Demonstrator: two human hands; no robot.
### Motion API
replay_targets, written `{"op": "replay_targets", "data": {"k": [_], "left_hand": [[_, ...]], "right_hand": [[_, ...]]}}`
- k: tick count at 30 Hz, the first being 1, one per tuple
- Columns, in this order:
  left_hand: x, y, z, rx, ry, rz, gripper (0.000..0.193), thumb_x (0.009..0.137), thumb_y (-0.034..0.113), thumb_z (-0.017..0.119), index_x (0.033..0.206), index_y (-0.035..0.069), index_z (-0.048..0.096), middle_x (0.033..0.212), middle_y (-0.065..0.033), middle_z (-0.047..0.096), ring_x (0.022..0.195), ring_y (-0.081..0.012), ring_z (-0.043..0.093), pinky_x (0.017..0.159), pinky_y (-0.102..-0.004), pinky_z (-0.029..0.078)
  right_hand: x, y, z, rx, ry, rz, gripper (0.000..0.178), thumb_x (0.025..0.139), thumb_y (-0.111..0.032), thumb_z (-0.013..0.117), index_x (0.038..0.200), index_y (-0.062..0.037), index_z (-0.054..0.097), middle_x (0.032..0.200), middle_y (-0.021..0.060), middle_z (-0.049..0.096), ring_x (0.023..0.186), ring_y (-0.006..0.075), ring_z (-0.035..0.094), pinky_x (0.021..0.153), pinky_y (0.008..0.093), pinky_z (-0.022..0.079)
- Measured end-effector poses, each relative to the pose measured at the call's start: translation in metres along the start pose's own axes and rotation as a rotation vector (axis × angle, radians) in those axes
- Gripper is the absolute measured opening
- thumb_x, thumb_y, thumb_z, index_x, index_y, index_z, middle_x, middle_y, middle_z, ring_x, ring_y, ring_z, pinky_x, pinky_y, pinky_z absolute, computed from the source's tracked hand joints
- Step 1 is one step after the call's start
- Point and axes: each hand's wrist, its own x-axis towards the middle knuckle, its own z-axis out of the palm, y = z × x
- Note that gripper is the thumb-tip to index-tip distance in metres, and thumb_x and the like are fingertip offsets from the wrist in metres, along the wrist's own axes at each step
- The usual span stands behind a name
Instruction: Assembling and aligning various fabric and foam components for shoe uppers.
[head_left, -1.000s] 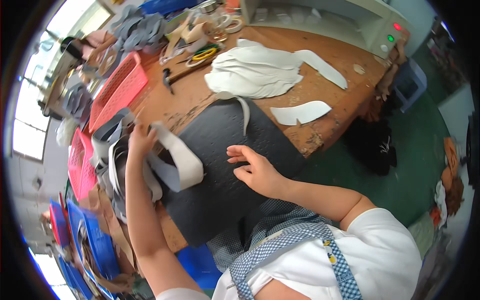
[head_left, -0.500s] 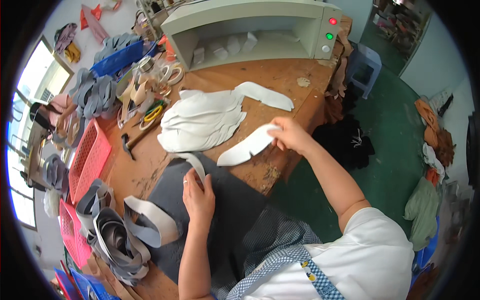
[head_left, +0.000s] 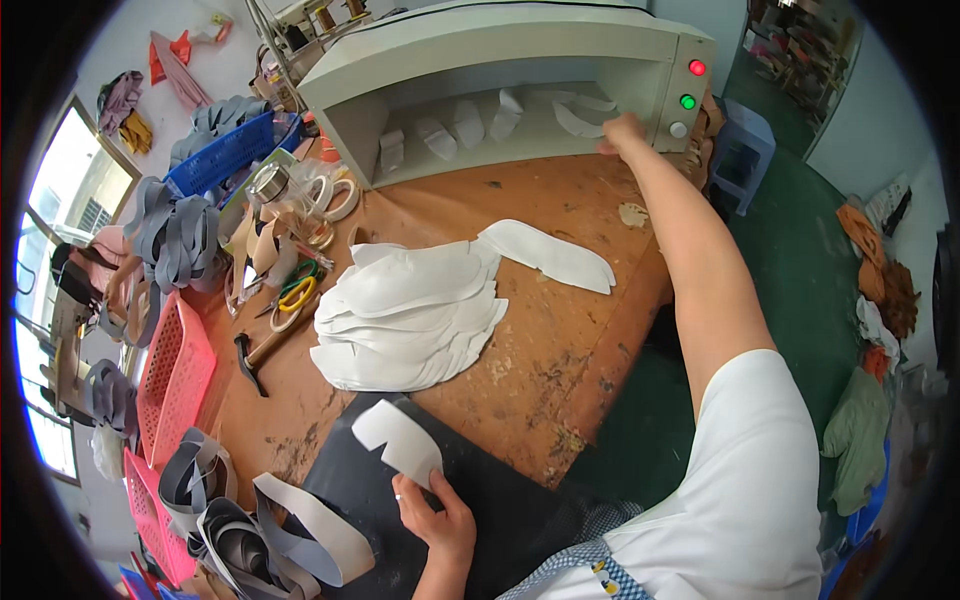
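My left hand (head_left: 438,515), low over the black mat (head_left: 490,470), pinches a white notched sheet piece (head_left: 400,438). My right arm reaches to the far right of the open-fronted metal box (head_left: 520,60). There my right hand (head_left: 624,134) is closed at the end of a thin curved white piece (head_left: 578,122); its fingertips are partly hidden. Several small white pieces (head_left: 468,124) stand or lie inside the box. On the table, a heap of white cut pieces (head_left: 410,320) lies between my hands, with one separate white piece (head_left: 550,255) at its right.
A hammer (head_left: 262,358), yellow-handled scissors (head_left: 298,293) and tape rolls (head_left: 343,200) lie left of the heap. Pink baskets (head_left: 175,380) and coiled grey strips (head_left: 240,545) line the left edge. A blue stool (head_left: 740,150) stands right of the wooden table (head_left: 520,380).
My right hand has moved forward from the table's right edge into the box opening with its white piece. My left hand has lifted its white piece, now turned flat to view.
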Motion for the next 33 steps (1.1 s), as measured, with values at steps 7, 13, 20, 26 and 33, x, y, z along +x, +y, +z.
{"op": "replay_targets", "data": {"k": [7, 13, 20, 26, 33], "left_hand": [[0.006, -0.004, 0.0, -0.297, 0.011, -0.33, 0.057, 0.101, 0.045, 0.031, 0.111, -0.005, 0.055, 0.09, -0.0113, 0.063, 0.077, -0.0203, 0.058, 0.076, -0.032, 0.045], [0.011, -0.001, 0.005, -0.479, 0.08, -0.606, 0.067, 0.104, 0.052, 0.022, 0.097, -0.001, 0.062, 0.078, -0.0068, 0.063, 0.069, -0.0138, 0.056, 0.068, -0.0249, 0.043], [0.018, 0.004, -0.004, -0.383, -0.024, -0.611, 0.065, 0.104, 0.049, 0.025, 0.104, -0.002, 0.064, 0.087, -0.0098, 0.065, 0.076, -0.0168, 0.06, 0.072, -0.0279, 0.047], [0.018, 0.007, -0.003, -0.385, -0.01, -0.614, 0.06, 0.105, 0.044, 0.028, 0.104, -0.003, 0.064, 0.087, -0.0084, 0.065, 0.076, -0.0155, 0.058, 0.071, -0.027, 0.045], [0.018, 0.008, -0.001, -0.361, -0.005, -0.626, 0.057, 0.105, 0.043, 0.03, 0.103, -0.002, 0.065, 0.088, -0.0076, 0.065, 0.076, -0.0149, 0.058, 0.07, -0.0263, 0.045]], "right_hand": [[0.017, -0.003, 0.034, -0.741, 0.439, -0.605, 0.032, 0.086, -0.02, 0.06, 0.112, -0.0008, 0.063, 0.113, 0.0196, 0.064, 0.113, 0.0338, 0.057, 0.092, 0.0393, 0.05], [0.094, -0.001, 0.01, -0.757, 0.254, -0.538, 0.026, 0.086, -0.008, 0.055, 0.111, -0.0001, 0.062, 0.115, 0.024, 0.062, 0.107, 0.0398, 0.061, 0.087, 0.0458, 0.053], [0.119, 0.009, 0.029, -1.283, 0.148, -0.866, 0.017, 0.083, -0.004, 0.054, 0.085, -0.0036, 0.071, 0.095, 0.0169, 0.07, 0.097, 0.035, 0.066, 0.082, 0.0428, 0.055], [0.147, 0.018, 0.021, -1.717, 0.148, -1.148, 0.017, 0.079, -0.008, 0.057, 0.079, -0.0108, 0.074, 0.088, 0.0104, 0.071, 0.097, 0.0271, 0.065, 0.078, 0.0324, 0.053], [0.157, 0.033, 0.022, -1.696, 0.25, -1.272, 0.015, 0.078, -0.009, 0.059, 0.074, -0.0118, 0.074, 0.081, 0.0072, 0.071, 0.102, 0.0257, 0.062, 0.081, 0.0316, 0.052]]}}
